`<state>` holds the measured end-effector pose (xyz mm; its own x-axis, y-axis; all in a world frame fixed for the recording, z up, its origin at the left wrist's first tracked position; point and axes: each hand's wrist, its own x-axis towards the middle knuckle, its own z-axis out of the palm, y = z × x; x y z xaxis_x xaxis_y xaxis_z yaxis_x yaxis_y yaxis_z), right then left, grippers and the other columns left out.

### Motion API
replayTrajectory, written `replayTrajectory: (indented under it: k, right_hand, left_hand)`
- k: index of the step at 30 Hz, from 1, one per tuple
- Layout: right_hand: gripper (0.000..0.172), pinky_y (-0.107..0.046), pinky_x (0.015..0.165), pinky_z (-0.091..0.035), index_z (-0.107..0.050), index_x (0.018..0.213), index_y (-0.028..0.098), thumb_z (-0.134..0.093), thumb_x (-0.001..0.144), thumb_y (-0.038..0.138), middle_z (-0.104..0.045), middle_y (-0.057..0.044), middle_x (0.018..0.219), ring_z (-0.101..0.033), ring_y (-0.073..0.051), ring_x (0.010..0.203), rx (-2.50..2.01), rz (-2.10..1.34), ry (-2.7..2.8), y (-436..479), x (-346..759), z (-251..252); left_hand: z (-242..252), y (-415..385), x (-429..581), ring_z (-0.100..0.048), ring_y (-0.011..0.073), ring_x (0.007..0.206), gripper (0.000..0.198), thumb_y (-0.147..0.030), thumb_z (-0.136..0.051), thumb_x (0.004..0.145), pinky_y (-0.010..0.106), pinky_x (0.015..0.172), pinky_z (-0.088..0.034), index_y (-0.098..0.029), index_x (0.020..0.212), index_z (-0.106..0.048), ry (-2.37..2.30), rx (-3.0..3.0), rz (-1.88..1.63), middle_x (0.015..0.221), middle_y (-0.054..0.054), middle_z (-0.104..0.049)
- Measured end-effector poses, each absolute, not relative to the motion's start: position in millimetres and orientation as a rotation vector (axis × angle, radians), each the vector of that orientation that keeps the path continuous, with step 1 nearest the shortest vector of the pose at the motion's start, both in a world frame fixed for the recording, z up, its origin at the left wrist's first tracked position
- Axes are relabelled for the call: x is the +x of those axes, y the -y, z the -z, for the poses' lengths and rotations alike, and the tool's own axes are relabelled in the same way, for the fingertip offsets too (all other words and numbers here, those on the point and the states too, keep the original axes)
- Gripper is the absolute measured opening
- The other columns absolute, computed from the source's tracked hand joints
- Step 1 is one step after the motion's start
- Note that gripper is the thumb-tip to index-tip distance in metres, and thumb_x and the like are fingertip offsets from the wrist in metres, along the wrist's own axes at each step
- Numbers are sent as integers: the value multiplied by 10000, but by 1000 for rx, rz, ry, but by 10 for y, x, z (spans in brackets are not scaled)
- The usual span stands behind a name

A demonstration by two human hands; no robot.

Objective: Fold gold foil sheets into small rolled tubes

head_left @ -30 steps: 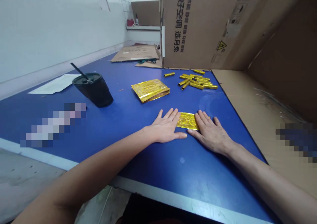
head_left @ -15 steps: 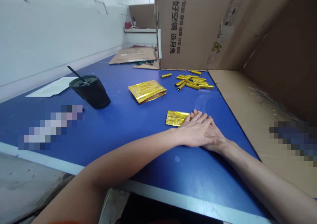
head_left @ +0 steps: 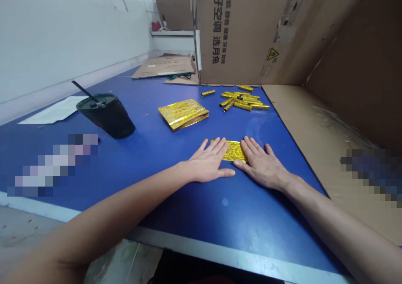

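Blue table (head_left: 176, 200), white wall (head_left: 72, 29) left, cardboard box (head_left: 245, 33) behind. Dark cup (head_left: 109, 118) left; gold stack (head_left: 182, 112), gold rolls (head_left: 243, 104) farther back. Left hand (head_left: 207, 162), right hand (head_left: 263, 163) spread flat on gold sheet (head_left: 233, 151) on table, grasping nothing.

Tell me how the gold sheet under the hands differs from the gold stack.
The gold sheet lies flat and thin; the gold stack is thick, layered. The left hand and right hand partly cover the sheet, not the stack. Both shine gold on the blue table.
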<state>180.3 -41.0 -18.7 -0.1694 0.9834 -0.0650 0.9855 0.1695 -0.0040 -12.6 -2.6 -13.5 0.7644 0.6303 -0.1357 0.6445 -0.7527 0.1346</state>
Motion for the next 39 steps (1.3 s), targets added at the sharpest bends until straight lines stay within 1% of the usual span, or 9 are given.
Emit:
replayTrajectory:
  k: [4, 7, 10, 13, 18, 22, 30, 34, 39]
  right_hand:
    - [721, -566, 1007, -134, -217, 1368, 41, -156, 854, 544, -171, -166, 1440, -128, -280, 1320, 2213, -74, -2242, 345, 1886, 152]
    - [681, -543, 1028, -71, -195, 1369, 20, -222, 870, 481, -129, -179, 1446, -71, -263, 1329, 2220, -264, -2381, 424, 1767, 93]
    - [726, -428, 1057, -141, -148, 1392, 73, -263, 847, 538, -106, -134, 1457, -50, -203, 1332, 1725, 133, -2744, 574, 1554, 52]
    - [767, -402, 1065, -131, -26, 1403, 100, -261, 841, 565, -5, -107, 1463, -13, -186, 1329, 1460, 398, -2843, 647, 1464, 54]
    - [758, -435, 1066, -83, -141, 1395, 92, -187, 836, 602, -105, -115, 1455, -42, -209, 1327, 1639, 302, -2670, 507, 1702, 113]
    - [761, -500, 1043, -118, -147, 1393, 91, -128, 834, 608, -109, -110, 1455, -77, -231, 1327, 1895, 132, -2433, 386, 1908, 141]
    - [835, -546, 1022, -118, -123, 1394, 78, -129, 796, 660, -85, -126, 1457, -60, -279, 1325, 1896, 50, -2380, 411, 1843, 145]
    - [886, -546, 1021, -114, -125, 1392, 60, -124, 772, 693, -95, -152, 1453, -68, -302, 1321, 1897, 51, -2377, 428, 1799, 138]
    - [786, -546, 1017, -129, -105, 1397, 83, -198, 817, 604, -62, -150, 1457, -33, -311, 1318, 1850, 88, -2349, 408, 1827, 131]
  left_hand:
    - [161, 124, -86, 44, 261, 1335, 986, -767, -128, 713, 486, 1060, -21, -50, 1385, -43, -1164, 2724, 78, 1444, 153, 16]
    - [170, 191, -25, 47, 281, 1330, 1005, -759, -164, 713, 499, 1056, -26, -13, 1378, -60, -1294, 2678, 48, 1436, 186, 8]
    - [163, 215, -7, 44, 287, 1328, 883, -657, -231, 771, 500, 1052, -48, -34, 1380, -88, -1293, 2682, 104, 1439, 182, 0]
    - [154, 213, -33, 32, 294, 1327, 826, -582, -276, 787, 491, 1052, -64, -28, 1376, -106, -1266, 2710, 136, 1438, 188, -6]
    - [168, 211, -63, 37, 281, 1330, 946, -698, -235, 735, 487, 1058, -40, -23, 1377, -71, -1293, 2690, 55, 1438, 186, -7]
    - [183, 227, -52, 42, 279, 1331, 1052, -799, -155, 667, 492, 1059, -21, -30, 1381, -68, -1293, 2667, 41, 1437, 184, 9]
    - [123, -98, -225, 55, 266, 1334, 975, -772, -142, 702, 531, 1043, -19, -98, 1393, -7, -1206, 2709, 138, 1449, 117, 29]
    - [13, -232, -202, 79, 297, 1325, 1015, -783, -173, 687, 551, 1031, -10, -59, 1387, -45, -1309, 2630, 193, 1444, 141, 30]
    - [-43, 71, 251, 108, 230, 1327, 1001, -771, -167, 706, 427, 1074, -14, -55, 1386, 1, -954, 2675, -29, 1446, 126, 68]
